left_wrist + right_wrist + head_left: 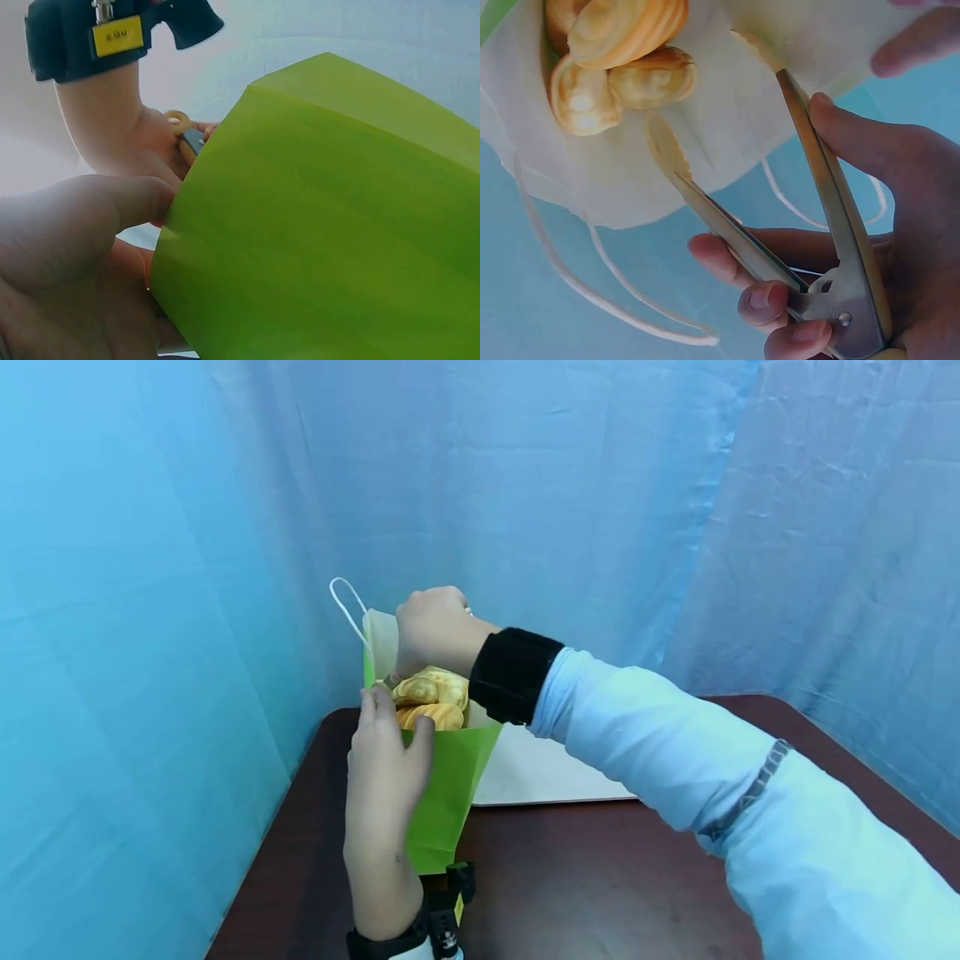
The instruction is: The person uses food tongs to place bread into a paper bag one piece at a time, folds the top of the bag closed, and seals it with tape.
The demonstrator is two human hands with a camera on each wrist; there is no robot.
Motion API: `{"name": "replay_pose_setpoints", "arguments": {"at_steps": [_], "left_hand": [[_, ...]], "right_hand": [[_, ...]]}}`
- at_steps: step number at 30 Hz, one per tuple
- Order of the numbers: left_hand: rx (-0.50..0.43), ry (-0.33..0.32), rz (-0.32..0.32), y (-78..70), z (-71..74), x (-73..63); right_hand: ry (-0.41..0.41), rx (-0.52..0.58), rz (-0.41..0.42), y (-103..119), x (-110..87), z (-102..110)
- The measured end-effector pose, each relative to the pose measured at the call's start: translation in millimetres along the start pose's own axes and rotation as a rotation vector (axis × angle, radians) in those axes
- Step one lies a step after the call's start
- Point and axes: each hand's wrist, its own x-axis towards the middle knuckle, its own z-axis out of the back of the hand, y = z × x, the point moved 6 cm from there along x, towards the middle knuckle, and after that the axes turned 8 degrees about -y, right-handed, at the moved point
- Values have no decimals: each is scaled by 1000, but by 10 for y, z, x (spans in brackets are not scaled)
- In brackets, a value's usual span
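Note:
A green paper bag point(442, 793) with a pale inside stands upright on the table. Golden bread rolls point(652, 79), several of them, show inside its mouth. My left hand point(382, 777) grips the bag's left edge, with the thumb along the front rim; the left wrist view shows that thumb point(142, 199) against the green paper. Over the mouth, my right hand point(435, 622) holds metal tongs point(821, 172) with scalloped tips. Their two arms are spread apart inside the bag, nothing between them, and one tip lies close to the rolls. In the head view the right hand mostly hides the tongs.
Behind the bag and to its right lies a white board point(540, 768) on the dark wooden table point(585, 860). A white cord handle point(347, 583) stands up from the bag's far left. Blue curtains point(525, 510) surround the table at the back and sides.

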Motion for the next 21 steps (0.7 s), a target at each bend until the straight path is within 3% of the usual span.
{"name": "replay_pose_setpoints", "arguments": {"at_steps": [12,21], "left_hand": [[16,44,52,73,30,2],[29,48,97,157,46,22]], "right_hand": [[-73,70,65,-183,-258,91],[-187,126,68,-407,-532,186]]}}
